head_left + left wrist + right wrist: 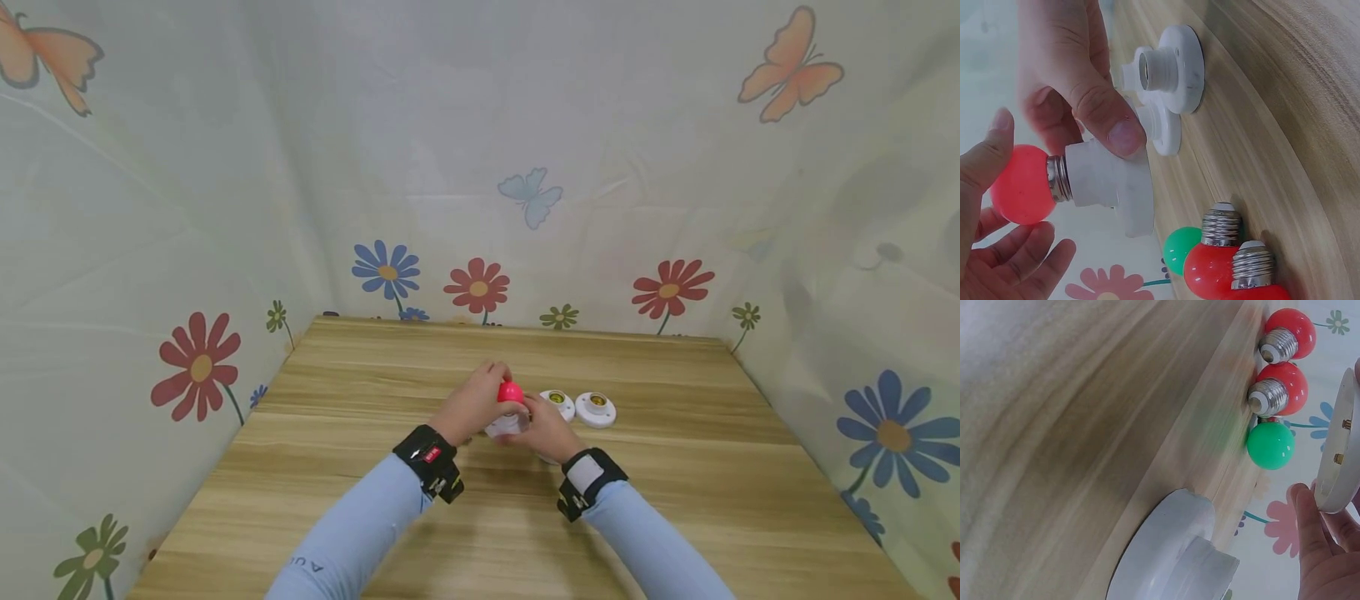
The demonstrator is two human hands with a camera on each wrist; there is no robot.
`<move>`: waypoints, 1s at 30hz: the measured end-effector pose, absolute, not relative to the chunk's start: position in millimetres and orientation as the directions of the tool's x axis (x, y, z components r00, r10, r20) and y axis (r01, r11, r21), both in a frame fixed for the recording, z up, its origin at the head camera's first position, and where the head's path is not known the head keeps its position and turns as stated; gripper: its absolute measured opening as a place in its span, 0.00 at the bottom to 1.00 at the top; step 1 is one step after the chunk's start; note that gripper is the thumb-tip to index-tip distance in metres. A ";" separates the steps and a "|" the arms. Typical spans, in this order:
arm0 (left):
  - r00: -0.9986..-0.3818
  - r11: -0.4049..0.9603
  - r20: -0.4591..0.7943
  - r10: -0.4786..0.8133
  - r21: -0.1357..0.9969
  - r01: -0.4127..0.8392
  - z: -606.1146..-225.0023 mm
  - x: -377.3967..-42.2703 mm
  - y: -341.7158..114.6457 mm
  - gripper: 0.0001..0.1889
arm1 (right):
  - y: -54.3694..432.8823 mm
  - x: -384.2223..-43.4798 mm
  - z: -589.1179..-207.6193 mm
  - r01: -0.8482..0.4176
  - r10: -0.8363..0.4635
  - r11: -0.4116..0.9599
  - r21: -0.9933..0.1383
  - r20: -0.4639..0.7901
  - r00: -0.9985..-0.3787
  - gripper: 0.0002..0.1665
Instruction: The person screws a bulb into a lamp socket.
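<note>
My left hand [476,407] holds a red light bulb [1019,184], its thumb on one side and its fingers round the other. A white lamp socket [1132,194] is gripped by my right hand [550,433] by its collar and base. In the left wrist view the bulb's metal screw thread sits at the socket's mouth, with several turns of it still showing. The right wrist view catches the underside of the held socket [1335,444], with brass screws inside and fingertips at its rim. Both held things are raised over the wooden table [360,375].
Two white sockets, a nearer one [558,405] and another [596,410], stand right of the hands; a third is partly hidden by the right hand. Left of them lie a green bulb [1270,445] and two red bulbs [1291,390]. Flowered cloth [420,167] surrounds the table.
</note>
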State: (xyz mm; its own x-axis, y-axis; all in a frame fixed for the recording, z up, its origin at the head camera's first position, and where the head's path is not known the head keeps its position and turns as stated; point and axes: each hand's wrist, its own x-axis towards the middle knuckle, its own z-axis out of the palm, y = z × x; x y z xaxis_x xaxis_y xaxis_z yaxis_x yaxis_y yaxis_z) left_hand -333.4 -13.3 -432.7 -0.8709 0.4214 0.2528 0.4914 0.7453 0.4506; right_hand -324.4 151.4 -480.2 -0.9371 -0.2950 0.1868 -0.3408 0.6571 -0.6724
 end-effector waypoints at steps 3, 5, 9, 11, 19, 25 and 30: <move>-0.878 0.749 0.249 0.410 0.457 0.479 -432.0 -332.6 -12.9 0.27 | 151.0 -324.3 -479.5 -0.340 -0.296 0.645 -0.684 0.186 -0.937 0.42; -0.880 0.753 0.241 0.408 0.456 0.474 -432.0 -332.4 -12.9 0.27 | 151.1 -324.5 -480.4 -0.344 -0.299 0.641 -0.687 0.189 -0.935 0.41; -0.876 0.744 0.235 0.422 0.463 0.483 -432.1 -332.4 -13.7 0.26 | 151.5 -325.2 -483.2 -0.339 -0.294 0.645 -0.685 0.187 -0.937 0.41; -0.873 0.732 0.232 0.430 0.476 0.487 -432.0 -332.9 -14.5 0.25 | 151.6 -325.6 -483.7 -0.337 -0.291 0.649 -0.682 0.186 -0.938 0.41; -0.868 0.713 0.226 0.443 0.498 0.494 -431.9 -332.7 -16.2 0.25 | 151.7 -324.6 -482.2 -0.337 -0.290 0.656 -0.675 0.186 -0.939 0.41; -0.859 0.685 0.198 0.472 0.531 0.499 -430.2 -334.8 -17.9 0.25 | 153.8 -326.1 -486.4 -0.370 -0.302 0.642 -0.671 0.222 -0.927 0.39; -0.808 0.631 0.157 0.568 0.547 0.550 -431.2 -343.0 -25.4 0.30 | 154.4 -328.0 -489.6 -0.394 -0.313 0.637 -0.663 0.245 -0.918 0.40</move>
State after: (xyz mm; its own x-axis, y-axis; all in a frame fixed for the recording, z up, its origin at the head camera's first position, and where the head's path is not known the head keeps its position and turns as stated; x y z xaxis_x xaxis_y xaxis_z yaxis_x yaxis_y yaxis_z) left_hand -343.0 -25.4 -431.2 -0.8077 0.5684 0.1569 0.5503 0.6310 0.5468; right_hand -328.0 154.4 -489.6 -0.9176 -0.3128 0.2454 -0.3943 0.6368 -0.6626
